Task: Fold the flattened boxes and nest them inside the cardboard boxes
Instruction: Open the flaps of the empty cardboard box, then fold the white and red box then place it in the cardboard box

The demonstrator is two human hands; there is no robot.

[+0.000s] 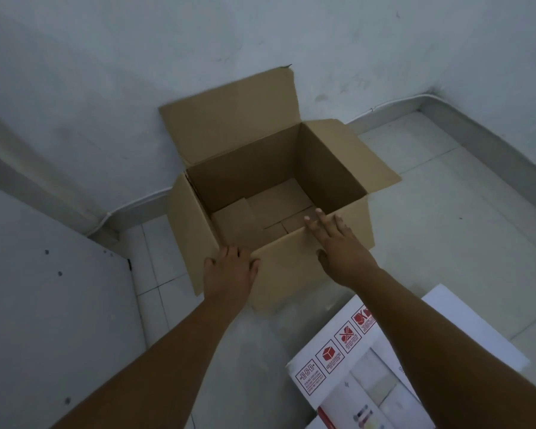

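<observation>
Open brown cardboard box [291, 193] on the tiled floor [446, 243], pushed up near the pale wall [136, 72]. Four top flaps spread: far flap [229, 122] upright against the wall, right flap [353, 156] angled outward, left flap [189, 230] hanging out and down, near flap [291, 261] folded down over the front face. Inside, bottom flaps [260, 215] overlapped, seams visible, one panel slightly raised at the left.

Left hand [231, 267] at the near-left corner of the box, palm down, fingers curled over the rim where left flap and near flap meet; grip loosely set on the cardboard edge, not clenched tight. Right hand [338, 243] flat over the near rim further right, fingers [314, 224] stretched out and reaching just past the edge into the opening, thumb down against the near flap; grip released, nothing grasped. Both forearms extended from the bottom of the view.

Flattened white box [353, 360] lying on the floor near the right forearm, just this side of the cardboard box, partly covered by that arm. Row of red handling symbols [334, 351] printed along its edge, pale product pictures below; text too small to read. White panel or door [44, 305] with small dark holes at far left, standing beside the tiles.
</observation>
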